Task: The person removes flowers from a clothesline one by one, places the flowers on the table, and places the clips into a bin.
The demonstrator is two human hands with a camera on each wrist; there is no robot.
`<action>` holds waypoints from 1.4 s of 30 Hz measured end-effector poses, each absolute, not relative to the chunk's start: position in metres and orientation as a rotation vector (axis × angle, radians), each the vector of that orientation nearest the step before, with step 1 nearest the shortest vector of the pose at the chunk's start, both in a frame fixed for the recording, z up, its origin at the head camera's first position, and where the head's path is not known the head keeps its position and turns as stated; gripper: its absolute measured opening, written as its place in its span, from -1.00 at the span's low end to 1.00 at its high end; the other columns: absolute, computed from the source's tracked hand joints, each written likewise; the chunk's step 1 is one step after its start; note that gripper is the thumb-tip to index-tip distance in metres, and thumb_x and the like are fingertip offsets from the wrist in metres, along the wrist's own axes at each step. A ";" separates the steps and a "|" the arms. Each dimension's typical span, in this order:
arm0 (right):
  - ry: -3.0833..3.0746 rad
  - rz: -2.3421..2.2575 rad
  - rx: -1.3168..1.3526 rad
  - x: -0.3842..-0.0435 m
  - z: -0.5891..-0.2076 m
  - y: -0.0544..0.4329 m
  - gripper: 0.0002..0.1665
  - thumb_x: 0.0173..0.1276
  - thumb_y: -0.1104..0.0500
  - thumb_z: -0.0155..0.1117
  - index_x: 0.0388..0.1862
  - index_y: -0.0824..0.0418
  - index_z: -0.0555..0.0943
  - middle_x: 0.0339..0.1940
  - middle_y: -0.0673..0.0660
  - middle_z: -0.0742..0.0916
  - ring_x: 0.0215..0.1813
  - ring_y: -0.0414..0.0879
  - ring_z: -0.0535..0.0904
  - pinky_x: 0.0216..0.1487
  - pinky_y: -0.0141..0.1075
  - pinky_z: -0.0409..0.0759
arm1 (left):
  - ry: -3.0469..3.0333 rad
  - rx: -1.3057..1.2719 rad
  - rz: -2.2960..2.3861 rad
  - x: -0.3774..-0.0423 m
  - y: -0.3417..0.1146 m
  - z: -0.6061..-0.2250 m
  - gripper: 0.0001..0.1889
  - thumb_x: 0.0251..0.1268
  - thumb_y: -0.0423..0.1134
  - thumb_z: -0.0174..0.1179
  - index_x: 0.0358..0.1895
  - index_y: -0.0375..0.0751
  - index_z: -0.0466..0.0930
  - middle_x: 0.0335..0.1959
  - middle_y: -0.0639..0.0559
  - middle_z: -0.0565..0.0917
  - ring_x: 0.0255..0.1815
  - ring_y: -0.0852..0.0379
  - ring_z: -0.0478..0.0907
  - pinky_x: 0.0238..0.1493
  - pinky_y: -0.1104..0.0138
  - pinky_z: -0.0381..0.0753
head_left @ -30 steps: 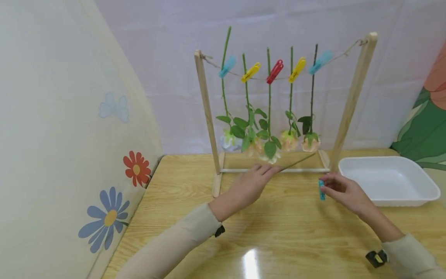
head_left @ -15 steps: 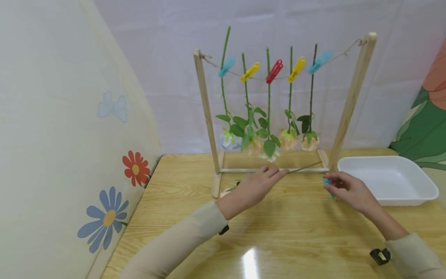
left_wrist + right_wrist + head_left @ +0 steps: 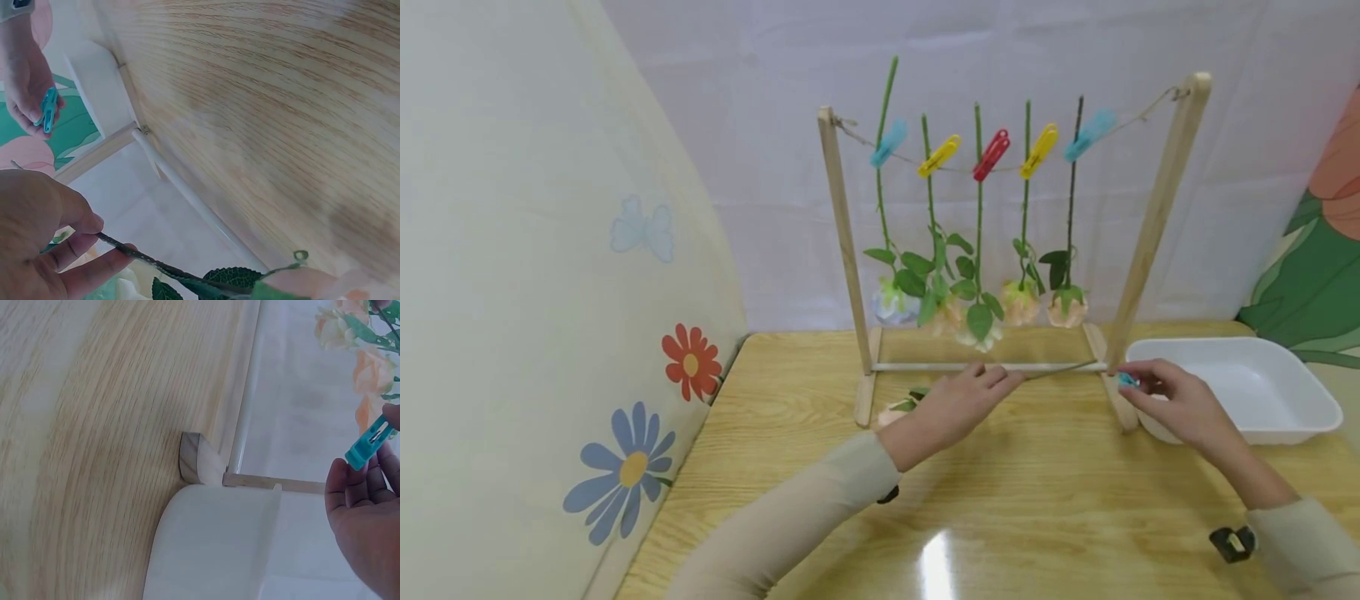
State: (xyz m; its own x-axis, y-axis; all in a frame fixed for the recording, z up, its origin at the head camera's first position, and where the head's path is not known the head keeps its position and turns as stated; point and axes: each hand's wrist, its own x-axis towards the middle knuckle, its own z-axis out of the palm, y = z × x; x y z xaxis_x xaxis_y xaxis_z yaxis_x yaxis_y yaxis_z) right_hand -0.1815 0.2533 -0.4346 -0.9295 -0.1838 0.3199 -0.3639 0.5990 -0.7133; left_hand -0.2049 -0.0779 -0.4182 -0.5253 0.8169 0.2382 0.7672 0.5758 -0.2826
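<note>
My left hand [image 3: 958, 408] pinches the dark stem [image 3: 140, 255] of an artificial rose between thumb and fingers, in front of the rack's lower bar. The rose's pale peach bloom [image 3: 892, 412] shows behind the left wrist, and the bare stem end points right. Near the foot of the right post, my right hand [image 3: 1180, 408] holds a blue clothespin [image 3: 369, 444] between thumb and fingers. Behind the hands, several roses hang upside down from a twine line, held by blue, yellow and red clothespins, such as a red clothespin [image 3: 992, 155] in the middle.
The wooden rack has a left post [image 3: 844, 242], a right post [image 3: 1161, 217] and a white lower bar [image 3: 925, 367]. A white plastic basin [image 3: 1330, 408] stands on the wooden table [image 3: 1015, 517] at the right. A painted wall panel [image 3: 625, 125] rises along the left.
The left hand has shifted right with the rose, its stem tilting flatter and its bloom coming into sight. The right hand has moved right, toward the basin, turning the clothespin.
</note>
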 end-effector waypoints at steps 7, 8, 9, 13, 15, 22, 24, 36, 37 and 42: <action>-2.603 1.208 0.406 -0.187 -0.438 0.267 -0.66 0.42 0.20 0.35 0.08 0.38 0.64 -0.29 -0.16 0.62 -0.24 -0.44 0.46 -0.17 -0.73 0.44 | -2.471 -1.304 0.227 -0.206 -0.075 -0.423 -0.21 0.30 -0.61 0.14 0.57 -0.02 0.20 0.18 0.13 0.53 -0.05 0.20 0.49 -0.71 0.59 0.22; -2.612 1.203 0.390 -0.188 -0.439 0.269 -0.65 0.43 0.19 0.35 0.09 0.37 0.64 -0.29 -0.17 0.62 -0.23 -0.46 0.46 -0.17 -0.73 0.44 | -2.472 -1.303 0.230 -0.206 -0.074 -0.423 -0.20 0.29 -0.62 0.14 0.57 -0.02 0.20 0.19 0.13 0.53 -0.04 0.20 0.49 -0.72 0.60 0.22; -2.619 1.199 0.376 -0.188 -0.439 0.271 -0.64 0.43 0.18 0.35 0.10 0.37 0.64 -0.28 -0.19 0.62 -0.23 -0.47 0.46 -0.18 -0.73 0.44 | -2.475 -1.300 0.235 -0.206 -0.074 -0.423 -0.20 0.29 -0.62 0.14 0.57 -0.02 0.20 0.20 0.14 0.53 -0.04 0.20 0.49 -0.72 0.59 0.22; -2.654 1.193 0.310 -0.189 -0.440 0.278 -0.59 0.45 0.12 0.34 0.14 0.36 0.63 -0.26 -0.25 0.61 -0.21 -0.53 0.44 -0.19 -0.73 0.43 | -2.490 -1.295 0.269 -0.206 -0.071 -0.424 -0.18 0.30 -0.61 0.15 0.58 0.00 0.17 0.25 0.13 0.53 -0.04 0.19 0.49 -0.74 0.59 0.22; -2.660 1.195 0.286 -0.189 -0.439 0.280 -0.58 0.45 0.11 0.34 0.14 0.35 0.62 -0.24 -0.33 0.60 -0.20 -0.58 0.43 -0.20 -0.73 0.42 | -2.498 -1.290 0.292 -0.207 -0.070 -0.426 -0.19 0.31 -0.61 0.14 0.58 0.02 0.16 0.26 0.13 0.52 -0.05 0.18 0.49 -0.75 0.58 0.23; -2.629 1.212 0.276 -0.192 -0.441 0.290 -0.57 0.44 0.13 0.34 0.15 0.39 0.61 -0.23 -0.51 0.55 -0.19 -0.62 0.43 -0.19 -0.76 0.41 | -2.488 -1.287 0.327 -0.210 -0.068 -0.432 -0.25 0.36 -0.59 0.12 0.54 0.04 0.19 0.21 0.13 0.52 -0.06 0.15 0.52 -0.76 0.55 0.23; -2.629 1.215 0.268 -0.192 -0.440 0.292 -0.57 0.44 0.13 0.34 0.15 0.40 0.61 -0.23 -0.50 0.55 -0.20 -0.61 0.43 -0.19 -0.76 0.41 | -2.486 -1.287 0.344 -0.210 -0.067 -0.433 -0.27 0.39 -0.56 0.11 0.54 0.05 0.19 0.20 0.13 0.52 -0.04 0.14 0.53 -0.76 0.54 0.23; -2.709 1.192 0.178 -0.199 -0.444 0.307 -0.46 0.47 0.04 0.31 0.24 0.39 0.56 -0.15 -0.41 0.56 -0.19 -0.67 0.37 -0.23 -0.66 0.43 | -2.523 -1.292 0.391 -0.211 -0.066 -0.436 -0.29 0.43 -0.49 0.15 0.55 0.03 0.16 0.16 0.13 0.54 0.00 0.13 0.53 -0.73 0.53 0.29; -2.717 1.182 0.170 -0.200 -0.445 0.308 -0.45 0.47 0.03 0.31 0.25 0.39 0.55 -0.12 -0.32 0.60 -0.19 -0.68 0.36 -0.23 -0.65 0.44 | -2.528 -1.291 0.394 -0.211 -0.066 -0.437 -0.29 0.42 -0.49 0.15 0.55 0.03 0.16 0.16 0.13 0.54 0.01 0.13 0.53 -0.73 0.53 0.30; -2.749 1.145 0.122 -0.202 -0.446 0.313 -0.41 0.48 -0.01 0.29 0.27 0.39 0.54 -0.05 -0.13 0.63 -0.20 -0.67 0.32 -0.25 -0.59 0.44 | -2.549 -1.279 0.439 -0.213 -0.066 -0.440 -0.27 0.43 -0.48 0.16 0.56 0.04 0.11 0.18 0.13 0.54 0.07 0.11 0.54 -0.72 0.51 0.31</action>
State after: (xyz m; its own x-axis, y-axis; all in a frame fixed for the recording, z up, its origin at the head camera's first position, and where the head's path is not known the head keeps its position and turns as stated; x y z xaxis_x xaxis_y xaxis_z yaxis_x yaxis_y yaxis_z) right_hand -0.2025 0.3134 -0.4462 -0.9836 -0.0135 0.1796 -0.1370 0.7034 -0.6975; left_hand -0.2127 -0.0661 -0.4402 -0.5807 0.8090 0.0912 0.7318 0.5678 -0.3768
